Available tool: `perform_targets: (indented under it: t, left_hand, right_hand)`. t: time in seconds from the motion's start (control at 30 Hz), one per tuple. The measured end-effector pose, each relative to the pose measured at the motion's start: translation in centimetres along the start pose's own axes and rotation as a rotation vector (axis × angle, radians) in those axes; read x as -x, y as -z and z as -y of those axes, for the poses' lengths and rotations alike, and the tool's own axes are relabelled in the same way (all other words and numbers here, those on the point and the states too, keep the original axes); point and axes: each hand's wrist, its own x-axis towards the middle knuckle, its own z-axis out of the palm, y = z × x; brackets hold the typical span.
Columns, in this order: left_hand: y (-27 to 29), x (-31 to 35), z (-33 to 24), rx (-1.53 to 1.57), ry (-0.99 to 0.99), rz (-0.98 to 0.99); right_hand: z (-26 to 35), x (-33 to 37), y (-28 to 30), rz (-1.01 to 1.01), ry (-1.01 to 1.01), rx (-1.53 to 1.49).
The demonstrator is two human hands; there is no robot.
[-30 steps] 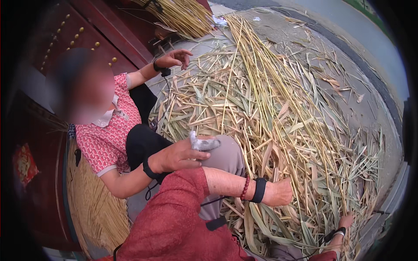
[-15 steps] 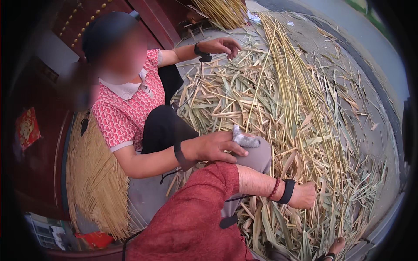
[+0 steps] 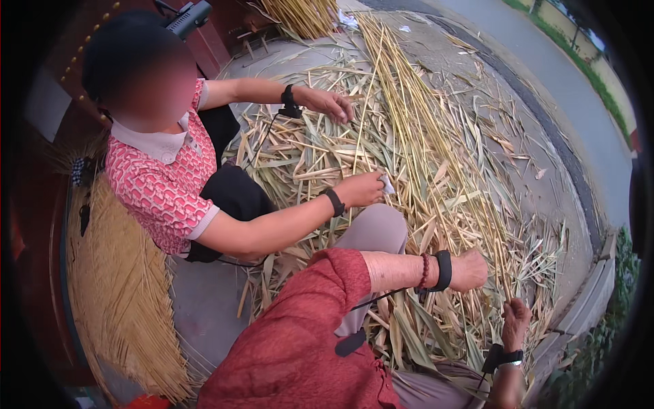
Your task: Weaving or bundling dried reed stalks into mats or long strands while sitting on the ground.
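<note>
My left hand, a bead bracelet and black band at its wrist, is closed in a fist over the leaf litter, beside the long yellow stalks. Its fingertips are turned away, so what it may hold is hidden. Lower right, my right hand, also with a black wristband, is closed around the near ends of several stalks. Dry leaves and husks lie thickly beneath and around both hands. My grey-trousered knee is bent behind my left forearm.
At the left squats a co-worker in a pink patterned shirt, one hand pinching a small pale cloth. A woven straw-coloured mat lies behind them. More stalks are piled at the back. A ledge and road border the right.
The view has swung right. My right hand has come up from the lower edge to the stalk ends. The co-worker's near hand has left my knee, carrying the cloth.
</note>
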Motion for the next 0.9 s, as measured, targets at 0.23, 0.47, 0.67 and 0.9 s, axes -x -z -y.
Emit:
perform_targets:
  t: [0.23, 0.47, 0.67, 0.9]
  left_hand:
    - [0.4, 0.7, -0.2, 0.079, -0.024, 0.117]
    - [-0.3, 0.1, -0.2, 0.072, 0.028, 0.24]
    - [-0.2, 0.4, -0.4, 0.067, 0.016, 0.244]
    - [-2.6, 0.1, -0.5, 0.058, 0.016, 0.302]
  right_hand:
    - [7.4, 2.7, -2.8, 0.013, 0.053, -0.015]
    - [5.2, 2.0, -5.7, -0.204, 0.268, 0.267]
    - [5.7, -0.1, -5.7, -0.41, 0.249, 0.578]
    - [5.5, -0.6, -4.6, -0.44, 0.232, 0.383]
